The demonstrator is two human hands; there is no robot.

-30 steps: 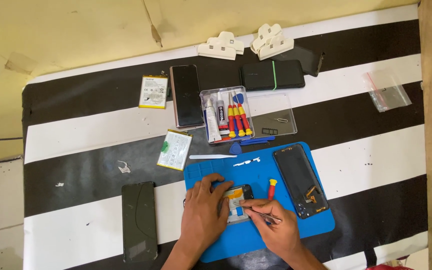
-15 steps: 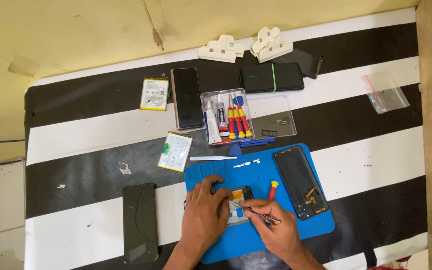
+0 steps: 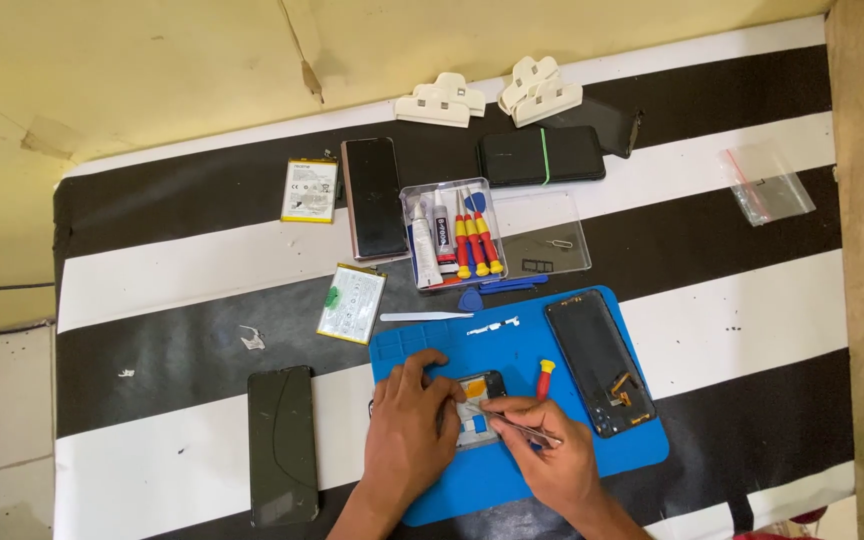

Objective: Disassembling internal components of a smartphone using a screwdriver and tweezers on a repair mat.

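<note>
Now the left hand (image 3: 407, 435) pins a small rectangular phone frame (image 3: 474, 408) on the smooth blue rubber mat (image 3: 512, 345); the right hand (image 3: 552, 455) pinches thin metal tweezers (image 3: 522, 428).

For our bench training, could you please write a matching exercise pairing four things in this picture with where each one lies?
Things:
1. tweezers
2. opened phone body
3. clear tool box
4. dark phone panel

Places:
A. left of the blue mat, on the striped cloth
B. in the right hand
C. above the blue mat
D. right side of the blue mat

Pairs: 1-B, 2-D, 3-C, 4-A
</note>
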